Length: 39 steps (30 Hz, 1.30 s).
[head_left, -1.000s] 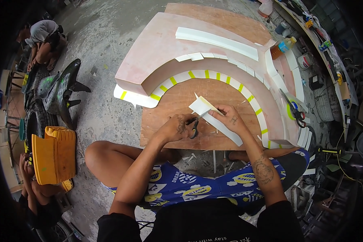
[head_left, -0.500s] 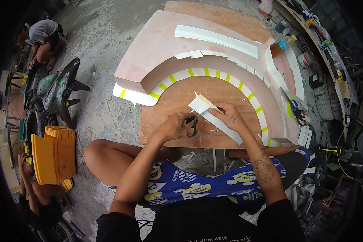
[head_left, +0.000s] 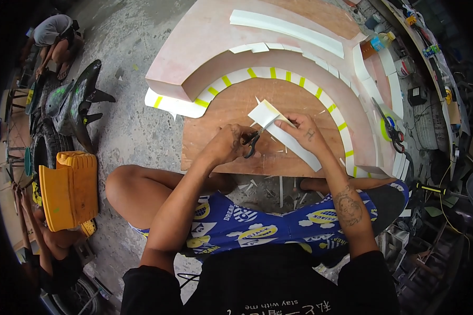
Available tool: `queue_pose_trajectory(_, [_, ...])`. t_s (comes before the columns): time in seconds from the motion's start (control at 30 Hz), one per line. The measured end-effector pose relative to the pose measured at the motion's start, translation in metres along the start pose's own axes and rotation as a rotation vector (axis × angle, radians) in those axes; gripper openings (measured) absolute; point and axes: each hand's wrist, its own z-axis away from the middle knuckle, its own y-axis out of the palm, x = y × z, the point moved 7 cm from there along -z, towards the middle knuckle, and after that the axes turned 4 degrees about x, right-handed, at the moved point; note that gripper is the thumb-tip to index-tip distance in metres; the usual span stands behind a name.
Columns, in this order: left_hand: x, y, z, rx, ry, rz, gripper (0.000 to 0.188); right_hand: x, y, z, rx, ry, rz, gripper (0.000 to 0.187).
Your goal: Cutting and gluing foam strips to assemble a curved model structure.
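Note:
My left hand is closed round the dark handles of a pair of scissors. Their blades lie against a white sheet strip with a yellowish backing edge. Thumb and fingers of my right hand pinch that strip near its upper part, and its long tail slants down toward the right. Both hands are above a brown plywood board. Around them curves a pinkish arched form, edged on its inner side by a white band with yellow-green tape marks.
More scissors rest beside a yellow-green tape roll at the right. A bottle of brown liquid stands behind. Leftward are a yellow crate, dark motorcycle parts and two other people. White offcuts litter the floor by my legs.
The whole view has shifted slightly, with the board and form appearing higher. My hands keep their holds on scissors and strip; the scissors' handles look closer together.

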Motion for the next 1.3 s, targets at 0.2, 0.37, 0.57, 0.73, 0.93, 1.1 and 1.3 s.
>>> queue_pose_trajectory(0.2, [0.001,0.0,0.002,-0.057,0.043,0.012,0.038,0.003,0.001,0.0,0.0,0.005,-0.011,0.031])
queue_pose_trajectory(0.37, [0.002,0.0,0.003,-0.081,0.057,0.034,0.041,-0.001,0.001,-0.002,-0.005,0.002,-0.008,0.037])
queue_pose_trajectory(0.57, [0.007,0.0,0.001,-0.053,0.029,0.011,0.042,0.001,0.0,-0.003,-0.008,0.0,-0.013,0.036])
queue_pose_trajectory(0.73, [0.008,0.001,0.001,-0.034,0.036,-0.025,0.04,0.006,0.0,-0.001,0.014,0.043,0.003,0.036])
queue_pose_trajectory(0.93, [0.012,0.002,-0.001,-0.052,0.088,0.078,0.038,0.0,-0.002,-0.007,0.063,0.012,-0.042,0.033])
queue_pose_trajectory(1.1, [-0.001,0.0,0.001,-0.071,0.067,0.088,0.036,0.021,-0.01,-0.008,0.133,-0.255,-0.319,0.032])
queue_pose_trajectory(1.3, [-0.002,0.004,0.002,0.007,0.11,0.091,0.04,0.033,-0.012,-0.01,0.153,-0.265,-0.203,0.033])
